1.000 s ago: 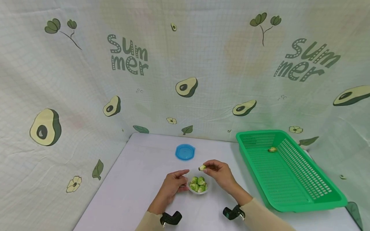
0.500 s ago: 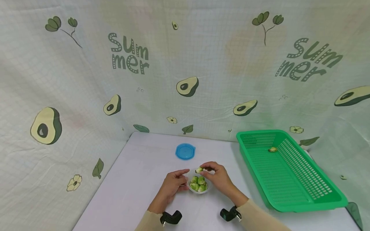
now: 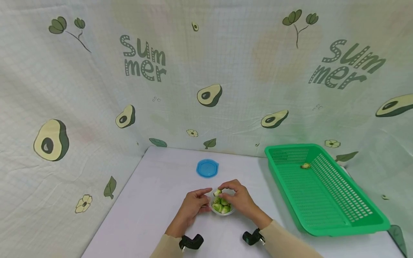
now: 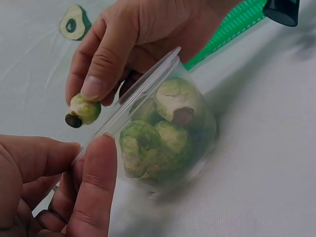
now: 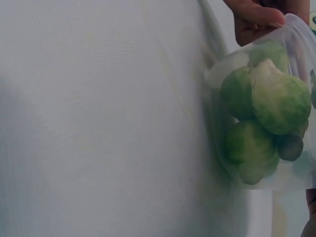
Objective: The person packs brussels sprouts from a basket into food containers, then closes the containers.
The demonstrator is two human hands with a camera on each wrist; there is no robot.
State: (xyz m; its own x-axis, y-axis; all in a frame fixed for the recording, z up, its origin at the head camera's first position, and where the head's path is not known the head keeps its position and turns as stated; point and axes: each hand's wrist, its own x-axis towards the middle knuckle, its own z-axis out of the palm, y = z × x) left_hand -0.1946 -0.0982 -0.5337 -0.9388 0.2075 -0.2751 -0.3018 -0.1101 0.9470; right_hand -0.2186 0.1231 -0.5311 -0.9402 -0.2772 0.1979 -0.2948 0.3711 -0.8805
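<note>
A clear plastic tub stands upright on the table with several green Brussels sprouts inside. My left hand pinches its rim at the left side between thumb and finger. Over the tub's mouth, my right hand holds a single small Brussels sprout by thumb and fingertips, its dark cut stem pointing outward. In the right wrist view the sprouts show through the tub's wall, and part of the left hand appears at its rim.
A blue lid lies on the table behind the tub. On the right stands a large green basket with one small Brussels sprout at its far end. A printed cloth hangs at the back and sides.
My right hand has moved left with the pinched sprout, from the right of the tub to over its mouth. The left hand has kept its hold on the rim.
</note>
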